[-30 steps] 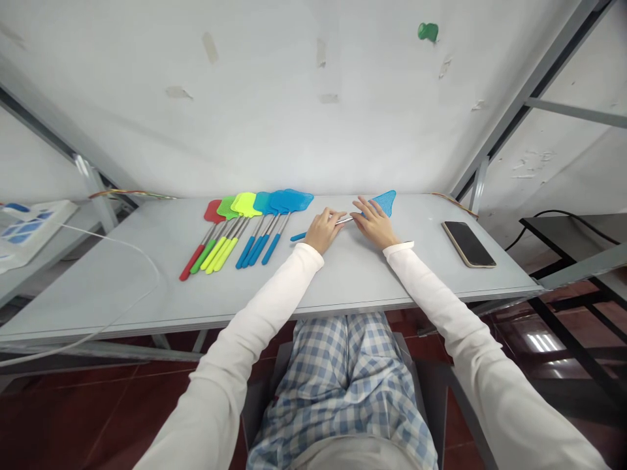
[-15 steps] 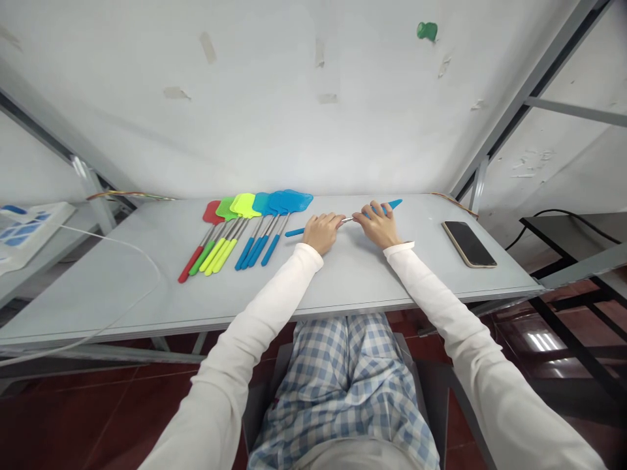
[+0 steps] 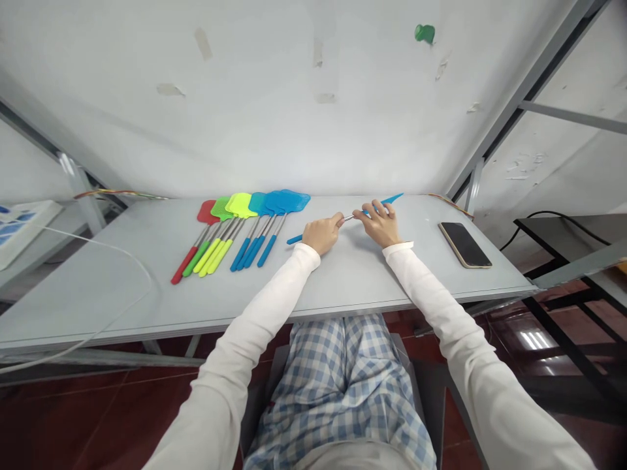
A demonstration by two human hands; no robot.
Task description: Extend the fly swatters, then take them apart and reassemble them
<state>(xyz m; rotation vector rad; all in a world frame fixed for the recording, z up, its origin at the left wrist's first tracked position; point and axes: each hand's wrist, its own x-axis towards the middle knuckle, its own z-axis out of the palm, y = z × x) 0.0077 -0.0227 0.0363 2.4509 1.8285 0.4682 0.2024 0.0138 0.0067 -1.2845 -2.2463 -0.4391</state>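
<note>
Both hands are on one blue fly swatter (image 3: 348,218) with a metal rod, held slantwise above the table. My left hand (image 3: 321,235) is closed round its handle side, and the blue handle end pokes out to the left. My right hand (image 3: 379,224) grips the rod near the head; the blue head, seen edge-on, shows beyond the fingers at upper right. To the left, other swatters lie fanned in a row: a red swatter (image 3: 185,264), a green swatter (image 3: 196,259), several yellow swatters (image 3: 219,256) and several blue swatters (image 3: 267,250), their heads overlapping.
A phone (image 3: 465,245) lies face up on the right of the grey table (image 3: 362,287). A white cable (image 3: 142,267) crosses the table's left end. Behind stands a white wall (image 3: 264,117), with metal frame posts at both sides. A dark stand (image 3: 563,241) is at right.
The held swatter is turned slightly, its head end a little higher and its handle end a little lower. Both hands keep their grip. The whole view has shifted slightly.
</note>
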